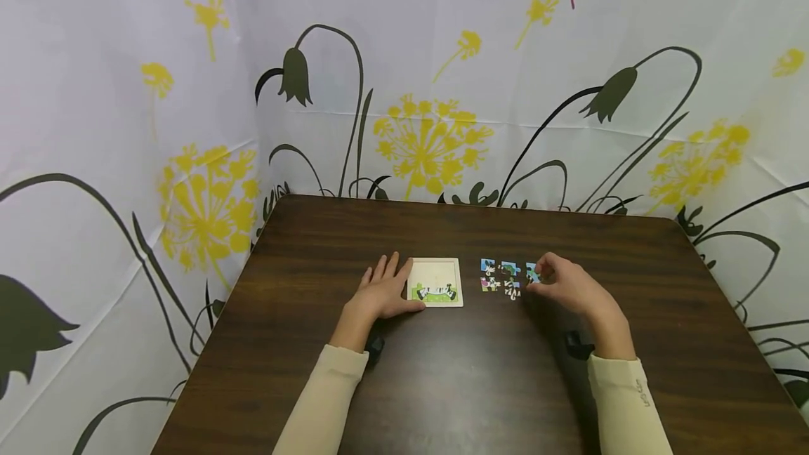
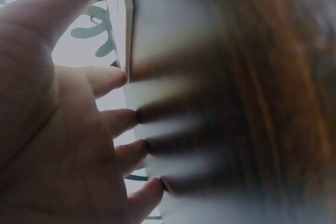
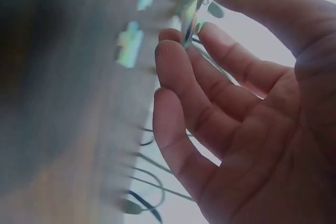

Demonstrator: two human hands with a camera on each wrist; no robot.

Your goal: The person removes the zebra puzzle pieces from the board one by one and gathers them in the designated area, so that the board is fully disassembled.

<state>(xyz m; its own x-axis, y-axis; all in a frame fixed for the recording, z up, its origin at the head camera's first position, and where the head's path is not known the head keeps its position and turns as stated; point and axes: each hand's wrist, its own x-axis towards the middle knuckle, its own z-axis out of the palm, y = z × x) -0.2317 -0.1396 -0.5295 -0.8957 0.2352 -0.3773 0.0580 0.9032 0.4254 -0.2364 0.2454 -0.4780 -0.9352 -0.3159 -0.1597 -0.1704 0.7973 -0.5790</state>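
Observation:
A square puzzle board (image 1: 436,274) with a pale frame lies left of centre, a strip of green and black-and-white picture along its near side. My left hand (image 1: 382,293) rests at its left edge, fingers spread; in the left wrist view thumb and index fingertip meet the board's edge (image 2: 129,30). To the right of the board, my right hand (image 1: 571,290) pinches a blue and green puzzle piece (image 1: 532,272) between thumb and fingers. The right wrist view shows that piece (image 3: 189,22) tilted on edge, partly hidden by fingers.
Several loose puzzle pieces (image 1: 509,269) lie in a small group between the board and my right hand. Dark wooden tabletop (image 1: 455,378) extends around them. Behind stands a white flower-print cloth (image 1: 411,62), along the table's far edge.

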